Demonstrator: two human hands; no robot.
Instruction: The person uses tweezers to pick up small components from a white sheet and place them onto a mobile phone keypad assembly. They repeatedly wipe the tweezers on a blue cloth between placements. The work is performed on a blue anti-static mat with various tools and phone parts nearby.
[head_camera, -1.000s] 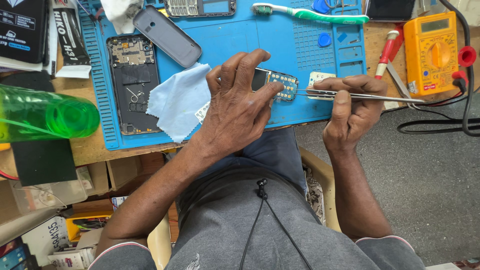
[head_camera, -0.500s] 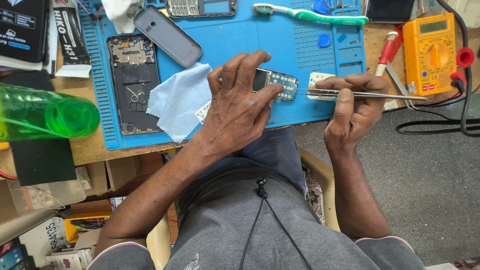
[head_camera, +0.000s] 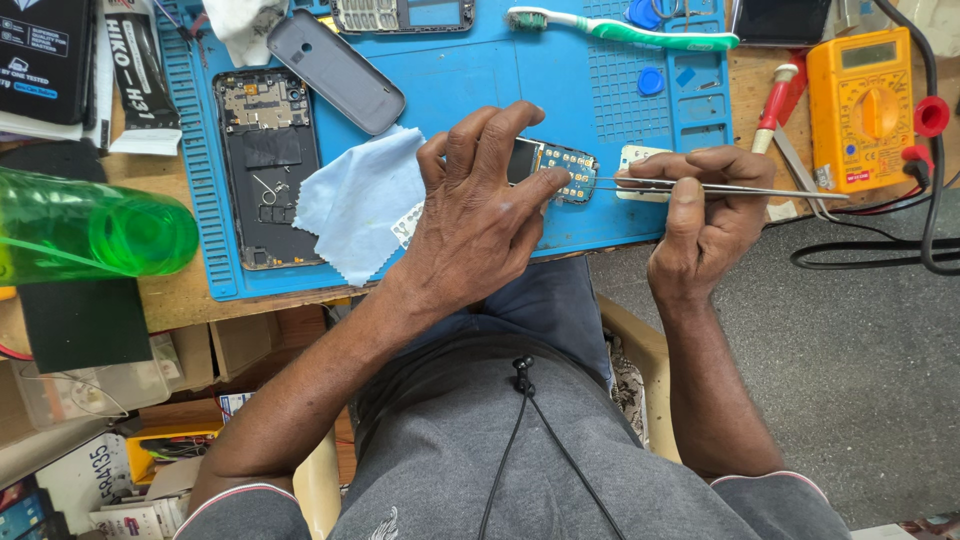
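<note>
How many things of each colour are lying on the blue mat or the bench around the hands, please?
Green: 2, the toothbrush and the bottle.
Light blue: 1, the cloth.
Grey: 1, the back cover.
Yellow: 1, the multimeter.
Silver: 1, the tweezers, held in the right hand.
Total: 6.

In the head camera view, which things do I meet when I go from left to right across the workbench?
Green bottle → opened phone → light blue cloth → left hand → small circuit board → right hand with tweezers → yellow multimeter.
</note>
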